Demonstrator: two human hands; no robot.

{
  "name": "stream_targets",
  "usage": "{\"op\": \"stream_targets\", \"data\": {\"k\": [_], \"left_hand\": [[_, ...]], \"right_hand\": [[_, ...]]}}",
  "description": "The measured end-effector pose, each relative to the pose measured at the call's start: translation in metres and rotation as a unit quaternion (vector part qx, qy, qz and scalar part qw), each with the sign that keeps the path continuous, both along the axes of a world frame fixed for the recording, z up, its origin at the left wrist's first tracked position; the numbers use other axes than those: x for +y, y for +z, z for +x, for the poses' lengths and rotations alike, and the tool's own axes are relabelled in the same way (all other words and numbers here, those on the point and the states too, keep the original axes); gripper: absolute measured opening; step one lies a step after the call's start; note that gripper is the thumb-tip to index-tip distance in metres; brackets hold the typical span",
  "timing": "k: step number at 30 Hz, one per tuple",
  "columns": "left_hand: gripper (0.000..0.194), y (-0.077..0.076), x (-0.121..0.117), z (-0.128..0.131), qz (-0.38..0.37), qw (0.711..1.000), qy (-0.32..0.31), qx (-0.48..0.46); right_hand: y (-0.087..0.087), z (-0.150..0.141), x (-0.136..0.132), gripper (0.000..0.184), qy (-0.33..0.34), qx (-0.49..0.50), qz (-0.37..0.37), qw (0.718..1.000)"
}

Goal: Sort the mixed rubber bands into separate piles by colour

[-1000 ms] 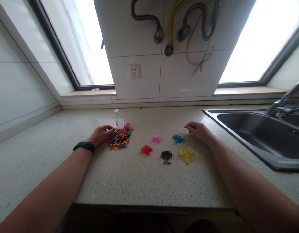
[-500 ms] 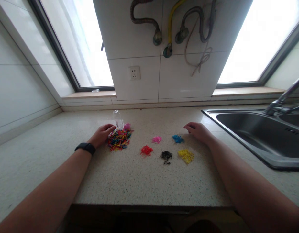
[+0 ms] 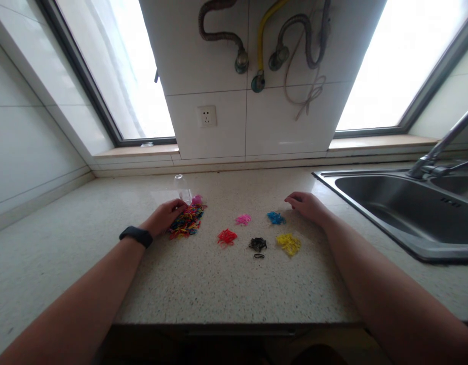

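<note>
My left hand [image 3: 168, 216], with a dark band on its wrist, rests at the left side of a mixed-colour pile of small rubber bands [image 3: 187, 223]. Its fingers are closed together over the pile, and whatever lies between the fingertips is too small to make out. Just behind stands a clear plastic cup [image 3: 184, 188], with a pinkish-purple object [image 3: 197, 199] beside it. My right hand [image 3: 304, 205] lies on the counter with curled fingers and nothing visible in them. Nearest to it is a blue pile of bands [image 3: 275, 218].
Separate small piles lie mid-counter: pink [image 3: 243, 219], red [image 3: 227, 237], black [image 3: 258, 244] and yellow [image 3: 289, 244]. One loose black band [image 3: 259, 256] sits before the black pile. A steel sink [image 3: 333, 178] with a faucet [image 3: 427, 165] is at right. The tiled wall [image 3: 279, 121] rises behind.
My left hand has shifted slightly right, its fingers reaching further over the mixed pile. My right hand stays put on the counter. The view has moved a little.
</note>
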State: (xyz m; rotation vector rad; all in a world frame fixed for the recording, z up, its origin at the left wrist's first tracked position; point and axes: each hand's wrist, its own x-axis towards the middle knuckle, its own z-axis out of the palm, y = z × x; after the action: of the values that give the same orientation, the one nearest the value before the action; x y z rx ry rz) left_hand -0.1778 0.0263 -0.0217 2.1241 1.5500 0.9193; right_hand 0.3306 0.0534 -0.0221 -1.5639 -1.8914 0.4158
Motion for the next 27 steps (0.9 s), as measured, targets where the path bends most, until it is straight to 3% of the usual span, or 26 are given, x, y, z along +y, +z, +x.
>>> {"op": "stream_targets", "data": {"k": [8,16,21,24,27], "left_hand": [[0.037,0.001,-0.002,0.003,0.021,0.999,-0.017,0.035],[0.038,0.009,-0.006,0.010,0.003,0.999,-0.010,-0.035],[0.038,0.028,-0.019,0.038,-0.012,0.985,-0.029,-0.167],[0.040,0.038,-0.032,0.064,-0.072,0.947,-0.072,-0.305],[0.039,0.047,-0.048,0.090,-0.122,0.921,-0.091,-0.359]], "right_hand": [[0.001,-0.002,0.000,0.034,-0.006,-0.001,-0.014,1.000],[0.000,-0.001,0.002,0.034,0.007,0.007,-0.013,1.000],[-0.001,0.001,0.003,0.034,0.009,0.004,-0.014,1.000],[-0.001,0.001,0.003,0.032,0.002,-0.002,-0.015,1.000],[-0.002,0.001,0.005,0.032,0.003,-0.004,-0.011,1.000]]}}
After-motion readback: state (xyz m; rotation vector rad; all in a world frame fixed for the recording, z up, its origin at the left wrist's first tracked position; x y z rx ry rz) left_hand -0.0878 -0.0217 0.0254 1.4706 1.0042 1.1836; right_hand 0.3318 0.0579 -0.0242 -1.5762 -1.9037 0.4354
